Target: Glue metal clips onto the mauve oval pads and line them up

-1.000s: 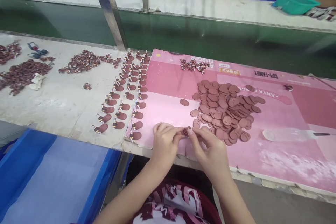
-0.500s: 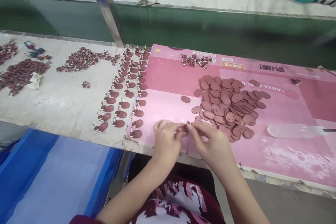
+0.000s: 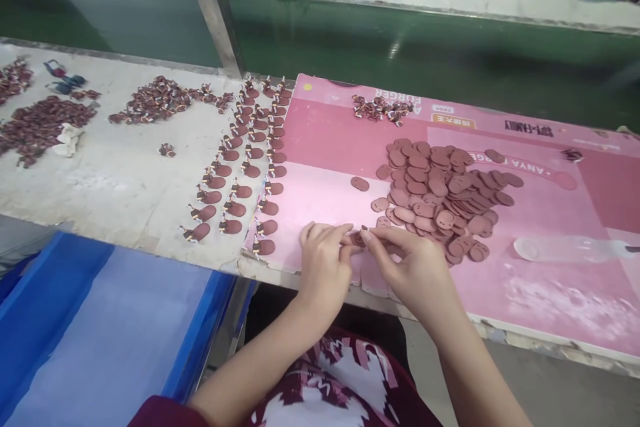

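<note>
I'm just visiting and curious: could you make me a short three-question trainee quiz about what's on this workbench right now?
1. True or false: the left hand and right hand pinch one small brown piece between their fingertips.
2. Which lies nearer the right hand? A) the pile of brown oval discs B) the rows of finished pieces
3. Fill in: the disc pile rests on a ____ coloured printed board.

Key: 1 true. 2 A. 3 pink.
</note>
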`<state>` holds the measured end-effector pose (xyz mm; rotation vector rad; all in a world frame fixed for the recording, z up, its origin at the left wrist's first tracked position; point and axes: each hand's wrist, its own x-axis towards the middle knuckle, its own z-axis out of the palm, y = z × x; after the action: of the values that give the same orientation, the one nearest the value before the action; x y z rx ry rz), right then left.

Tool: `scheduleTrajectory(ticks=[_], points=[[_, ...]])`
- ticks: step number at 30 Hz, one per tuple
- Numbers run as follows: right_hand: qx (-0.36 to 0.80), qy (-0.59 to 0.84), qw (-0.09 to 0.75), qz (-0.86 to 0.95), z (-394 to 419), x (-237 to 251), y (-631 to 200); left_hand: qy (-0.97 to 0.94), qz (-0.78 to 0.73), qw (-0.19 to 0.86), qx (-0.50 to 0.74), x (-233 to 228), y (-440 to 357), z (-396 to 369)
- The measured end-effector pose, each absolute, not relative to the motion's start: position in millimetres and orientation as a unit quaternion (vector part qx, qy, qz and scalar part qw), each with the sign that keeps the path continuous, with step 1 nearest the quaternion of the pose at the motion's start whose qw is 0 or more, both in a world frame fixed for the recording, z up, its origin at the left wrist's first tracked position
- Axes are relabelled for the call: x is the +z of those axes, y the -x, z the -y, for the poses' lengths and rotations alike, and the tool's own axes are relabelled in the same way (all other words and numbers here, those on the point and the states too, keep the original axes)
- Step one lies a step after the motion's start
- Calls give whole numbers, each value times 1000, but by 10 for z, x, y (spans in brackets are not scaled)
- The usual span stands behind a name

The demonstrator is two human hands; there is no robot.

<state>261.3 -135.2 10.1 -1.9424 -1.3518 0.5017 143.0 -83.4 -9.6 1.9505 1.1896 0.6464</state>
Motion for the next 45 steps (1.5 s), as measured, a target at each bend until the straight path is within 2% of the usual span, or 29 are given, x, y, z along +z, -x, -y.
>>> scheduleTrajectory(ticks=[8, 16, 23, 29, 32, 38, 45], points=[[174, 764, 346, 516, 1345, 113, -2590, -764, -459, 387, 239, -76, -1426, 822], [253, 749, 371, 488, 1349, 131, -2622, -752, -444, 413, 258, -52, -1399, 812], [263, 767, 359, 461, 1381, 181, -2601, -743, -454, 422, 253, -21, -1409, 810], [254, 818, 376, 354, 1442, 198, -2659, -717, -464, 449, 263, -10, -1400, 796], [301, 790, 409, 344, 1416, 188, -2734, -690, -459, 486, 276, -15, -1377, 772], [494, 678, 462, 287, 1311, 182, -2822, -662, -442, 528, 295, -41, -1350, 747], [472, 698, 456, 286, 1098, 239, -2900, -623, -439, 550, 341, -132, -1326, 795]])
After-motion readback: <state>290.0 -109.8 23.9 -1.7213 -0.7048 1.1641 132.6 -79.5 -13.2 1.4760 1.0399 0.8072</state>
